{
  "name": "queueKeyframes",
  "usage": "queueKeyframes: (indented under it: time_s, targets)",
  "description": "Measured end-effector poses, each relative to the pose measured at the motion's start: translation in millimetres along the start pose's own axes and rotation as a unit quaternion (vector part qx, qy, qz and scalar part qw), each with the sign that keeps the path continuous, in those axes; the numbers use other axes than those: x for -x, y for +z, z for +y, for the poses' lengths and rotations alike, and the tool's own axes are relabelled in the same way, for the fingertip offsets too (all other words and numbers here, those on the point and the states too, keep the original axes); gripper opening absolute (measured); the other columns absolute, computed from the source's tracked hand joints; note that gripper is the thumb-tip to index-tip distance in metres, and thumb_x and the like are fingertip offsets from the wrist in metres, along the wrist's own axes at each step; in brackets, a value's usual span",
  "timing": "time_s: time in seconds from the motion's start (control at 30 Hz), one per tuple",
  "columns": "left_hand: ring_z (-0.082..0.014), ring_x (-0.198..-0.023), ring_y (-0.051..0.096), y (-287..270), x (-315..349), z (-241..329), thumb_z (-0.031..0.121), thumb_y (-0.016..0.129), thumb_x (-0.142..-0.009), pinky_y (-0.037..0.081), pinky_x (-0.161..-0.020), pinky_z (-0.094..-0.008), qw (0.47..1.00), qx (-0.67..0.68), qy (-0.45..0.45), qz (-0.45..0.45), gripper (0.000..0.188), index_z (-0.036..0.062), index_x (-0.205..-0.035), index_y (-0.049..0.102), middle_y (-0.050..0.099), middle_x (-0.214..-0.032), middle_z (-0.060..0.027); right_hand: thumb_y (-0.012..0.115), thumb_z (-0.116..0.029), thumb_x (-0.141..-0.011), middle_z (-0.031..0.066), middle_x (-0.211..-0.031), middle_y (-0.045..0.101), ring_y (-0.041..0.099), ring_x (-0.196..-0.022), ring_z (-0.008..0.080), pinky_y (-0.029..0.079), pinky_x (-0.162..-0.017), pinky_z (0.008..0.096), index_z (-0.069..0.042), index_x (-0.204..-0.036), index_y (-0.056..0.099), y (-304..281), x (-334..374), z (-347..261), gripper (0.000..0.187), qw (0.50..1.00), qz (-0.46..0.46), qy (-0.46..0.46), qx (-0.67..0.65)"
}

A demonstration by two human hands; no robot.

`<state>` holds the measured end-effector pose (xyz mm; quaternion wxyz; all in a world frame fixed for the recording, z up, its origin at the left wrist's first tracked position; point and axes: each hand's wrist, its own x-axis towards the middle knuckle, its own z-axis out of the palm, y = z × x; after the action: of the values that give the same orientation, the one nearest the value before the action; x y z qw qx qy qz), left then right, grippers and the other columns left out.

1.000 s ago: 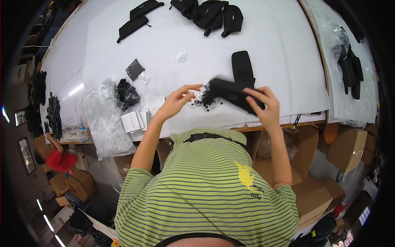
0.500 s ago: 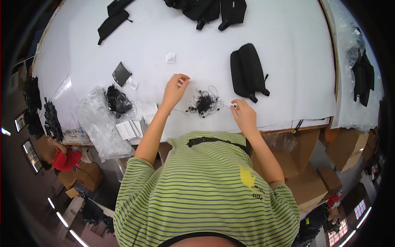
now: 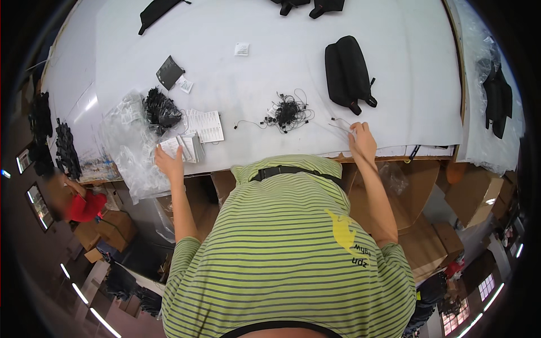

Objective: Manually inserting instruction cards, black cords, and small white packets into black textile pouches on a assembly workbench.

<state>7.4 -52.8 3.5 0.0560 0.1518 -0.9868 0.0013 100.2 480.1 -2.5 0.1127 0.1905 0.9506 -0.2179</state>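
Note:
My left hand [image 3: 171,162] rests at the near edge of a stack of white printed cards [image 3: 194,151], thumb and fingers apart. Thin dark string [image 3: 341,124] with a small black end piece runs out from the pinched fingers of my right hand [image 3: 363,141]. Between the hands lies a tangled heap of black strings [image 3: 288,112] with small black ends. One loose strand trails left from it. Beyond my right hand lies a black zippered pouch [image 3: 345,73], its tabs towards me.
Left of the cards are crumpled clear plastic bags [image 3: 127,132] and a bundle of black strings [image 3: 160,110]. A dark grey flat piece [image 3: 169,72] and small white packet [image 3: 242,49] lie farther off. More black pouches [image 3: 158,12] are along the far side. Cardboard boxes [image 3: 417,242] stand below the edge.
My left hand has moved left and towards me, onto the card stack. My right hand has shifted right, the string now visible at its fingers. The view has tilted, so the table appears higher.

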Motion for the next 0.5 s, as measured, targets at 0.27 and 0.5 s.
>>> queueKeyframes:
  time_s: [0.27,0.5]
  targets:
    - [-0.0406,-0.121,0.037,3,17,10,0.044,0.061,-0.080,0.030,-0.100,-0.0438,0.993,0.090,0.026,-0.070,0.063,0.0025,-0.125,0.048,0.039,-0.132,-0.0258,0.064,-0.012,-0.074,0.0077,-0.089,0.051,0.057,-0.078,0.0285,0.047,-0.063,0.0387,-0.007,-0.082,0.054,37,-6,-30,0.014,0.997,0.026,-0.078,0.010]
    - [-0.0315,-0.082,0.062,-13,18,6,0.030,0.058,-0.084,0.047,-0.073,-0.0357,0.980,0.184,-0.025,-0.065,0.034,0.0022,-0.104,0.063,0.066,-0.089,-0.0174,0.064,-0.011,-0.074,0.0086,-0.086,0.051,0.057,-0.076,0.0278,0.047,-0.061,0.0391,-0.006,-0.078,0.054,38,-4,-37,0.012,0.997,0.049,-0.053,-0.024]
